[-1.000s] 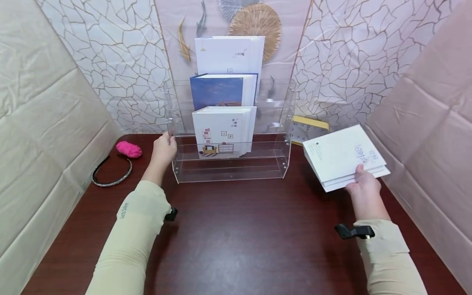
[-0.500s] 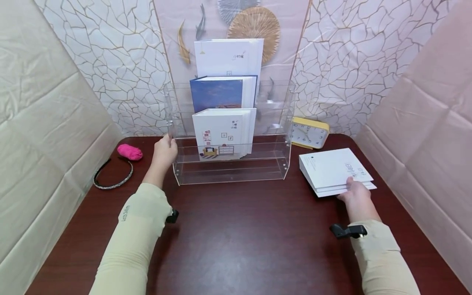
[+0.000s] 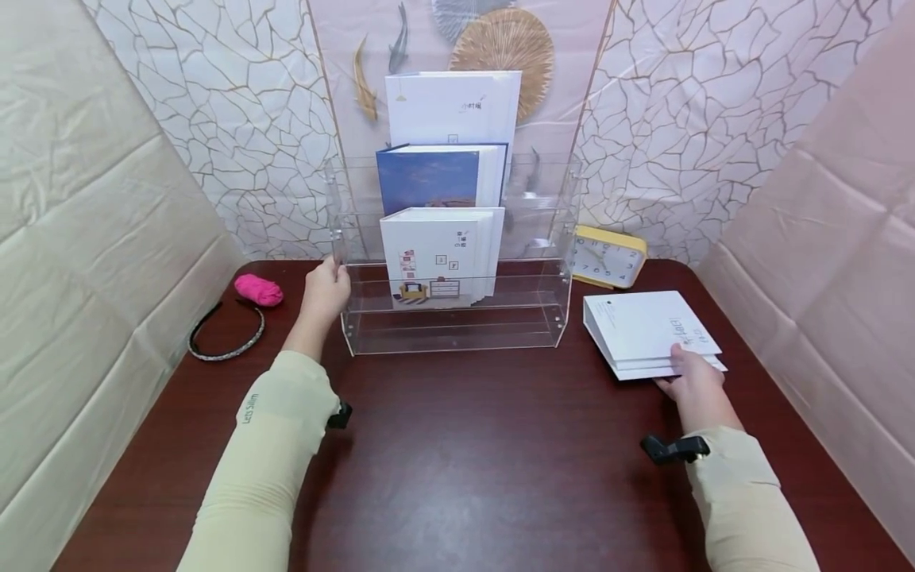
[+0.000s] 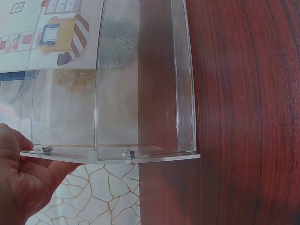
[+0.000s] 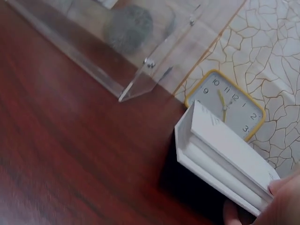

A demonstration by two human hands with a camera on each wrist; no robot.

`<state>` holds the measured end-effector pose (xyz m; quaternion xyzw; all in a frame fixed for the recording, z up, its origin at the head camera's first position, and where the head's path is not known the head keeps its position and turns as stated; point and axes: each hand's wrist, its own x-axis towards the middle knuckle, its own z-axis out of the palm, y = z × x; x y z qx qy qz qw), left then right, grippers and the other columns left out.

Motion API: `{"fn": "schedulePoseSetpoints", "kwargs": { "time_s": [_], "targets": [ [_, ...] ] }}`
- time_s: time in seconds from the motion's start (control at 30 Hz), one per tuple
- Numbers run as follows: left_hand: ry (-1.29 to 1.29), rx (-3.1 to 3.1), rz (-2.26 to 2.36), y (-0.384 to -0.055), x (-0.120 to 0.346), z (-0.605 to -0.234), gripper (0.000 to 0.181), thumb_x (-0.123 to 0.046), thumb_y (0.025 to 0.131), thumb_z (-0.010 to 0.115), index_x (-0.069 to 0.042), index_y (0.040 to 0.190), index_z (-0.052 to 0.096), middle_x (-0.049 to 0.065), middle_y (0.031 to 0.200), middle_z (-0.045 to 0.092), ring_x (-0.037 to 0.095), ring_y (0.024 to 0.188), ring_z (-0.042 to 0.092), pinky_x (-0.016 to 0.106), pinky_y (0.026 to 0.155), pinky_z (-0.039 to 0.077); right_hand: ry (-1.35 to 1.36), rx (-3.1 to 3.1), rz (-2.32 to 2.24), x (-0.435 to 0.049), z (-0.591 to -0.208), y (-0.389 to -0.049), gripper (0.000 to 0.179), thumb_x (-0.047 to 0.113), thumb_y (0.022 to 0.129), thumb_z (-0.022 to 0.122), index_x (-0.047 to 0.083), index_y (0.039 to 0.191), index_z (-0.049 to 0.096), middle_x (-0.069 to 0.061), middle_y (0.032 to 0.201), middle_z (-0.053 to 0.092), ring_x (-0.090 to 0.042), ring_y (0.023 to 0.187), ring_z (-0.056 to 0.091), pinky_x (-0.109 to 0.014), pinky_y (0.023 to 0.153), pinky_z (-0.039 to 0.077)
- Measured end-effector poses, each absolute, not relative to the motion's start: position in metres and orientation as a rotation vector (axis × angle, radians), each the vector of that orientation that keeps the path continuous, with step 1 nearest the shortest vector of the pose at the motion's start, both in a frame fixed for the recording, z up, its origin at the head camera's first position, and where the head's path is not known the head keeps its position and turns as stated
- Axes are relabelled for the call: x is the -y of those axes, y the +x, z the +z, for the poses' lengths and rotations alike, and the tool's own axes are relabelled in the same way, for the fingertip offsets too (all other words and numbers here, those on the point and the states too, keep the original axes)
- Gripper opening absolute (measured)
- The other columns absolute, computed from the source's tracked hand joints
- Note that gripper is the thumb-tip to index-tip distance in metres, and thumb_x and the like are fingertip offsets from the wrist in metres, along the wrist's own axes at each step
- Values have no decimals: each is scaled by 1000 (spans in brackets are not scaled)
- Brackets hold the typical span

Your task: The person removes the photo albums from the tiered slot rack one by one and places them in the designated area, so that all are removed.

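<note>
R hand [image 3: 696, 389] & book [image 3: 636, 322] lower vs 1 s ago. Hand pinches book's near edge, R of rack [image 3: 457, 340]; contact w/ table [image 3: 465, 461] unclear. L hand [image 3: 326, 290] grips rack's L side. Clock [image 3: 611, 258] just behind book: shoving book back could prob. tip it.

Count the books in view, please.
4: white book, blue book and white illustrated book, back to front in the clear acrylic rack; white-covered book in the right hand. Others may be hidden.
</note>
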<state>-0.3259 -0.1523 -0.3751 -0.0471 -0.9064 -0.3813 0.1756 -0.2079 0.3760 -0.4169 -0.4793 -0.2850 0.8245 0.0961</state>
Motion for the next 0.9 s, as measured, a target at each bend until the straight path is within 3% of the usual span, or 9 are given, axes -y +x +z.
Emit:
{"fn": "schedulePoseSetpoints", "kwargs": {
  "time_s": [0.07, 0.13, 0.23, 0.33, 0.43, 0.53, 0.67, 0.77, 0.9],
  "targets": [
    [-129, 2561, -1073, -326, 153, -375, 19, -9, 93, 41, 7, 92, 52, 32, 94, 59, 47, 92, 55, 52, 82, 42, -1416, 951, 2461, -377, -416, -206, 47, 2, 87, 61, 27, 122, 44, 5, 71, 63, -8, 81, 61, -45, 103, 28],
    [-127, 2555, -1070, -326, 154, -375, 19, -8, 93, 42, 7, 91, 52, 32, 94, 59, 47, 92, 55, 52, 81, 42, -1404, 1080, 2468, -377, -417, -204, 51, 3, 88, 58, 27, 129, 40, 5, 70, 61, -11, 73, 62, -50, 93, 40],
    [-140, 2548, -1071, -325, 155, -374, 19, -8, 93, 42, 8, 92, 52, 33, 92, 59, 47, 90, 55, 53, 81, 42, -1409, 1312, 2401, -377, -419, -202, 70, 8, 89, 59, 23, 143, 17, 3, 70, 58, -18, 61, 63, -49, 68, 52],
    [-144, 2548, -1079, -325, 156, -373, 19, -8, 93, 42, 8, 92, 52, 32, 91, 59, 46, 89, 55, 52, 80, 42, -1392, 1588, 2279, -375, -423, -199, 86, 17, 88, 60, 15, 140, -8, 1, 69, 53, -23, 52, 63, -41, 54, 54],
    [-145, 2550, -1084, -325, 157, -372, 19, -8, 93, 42, 7, 93, 52, 32, 93, 59, 46, 91, 55, 52, 81, 42, -1353, 1828, 2147, -373, -426, -196, 94, 27, 87, 61, 7, 136, -16, -1, 65, 53, -23, 47, 62, -32, 51, 53],
    [-150, 2548, -1096, -324, 157, -370, 18, -8, 93, 42, 6, 94, 53, 32, 96, 60, 46, 93, 56, 53, 82, 42, -1307, 2003, 2039, -370, -427, -194, 96, 37, 86, 61, 1, 135, -14, -2, 58, 56, -18, 44, 60, -27, 47, 51],
    [-164, 2542, -1119, -323, 157, -369, 18, -7, 93, 42, 6, 96, 53, 31, 97, 60, 45, 94, 55, 52, 83, 42, -1236, 2213, 1931, -371, -431, -193, 68, 42, 85, 60, -6, 118, 25, -7, 53, 58, -16, 43, 59, -26, 44, 48],
    [-164, 2548, -1136, -323, 155, -368, 19, -7, 94, 42, 7, 97, 54, 30, 96, 60, 44, 93, 55, 52, 83, 42, -1184, 2383, 1856, -376, -435, -191, 56, 47, 84, 60, -3, 98, 38, -7, 54, 58, -14, 45, 58, -26, 46, 48],
    [-157, 2558, -1146, -323, 154, -369, 20, -8, 94, 42, 7, 98, 54, 30, 96, 60, 43, 94, 55, 51, 84, 42, -1163, 2544, 1757, -382, -437, -189, 66, 55, 80, 61, -6, 97, 44, -6, 56, 58, -13, 47, 57, -27, 49, 50]
  ]
}}
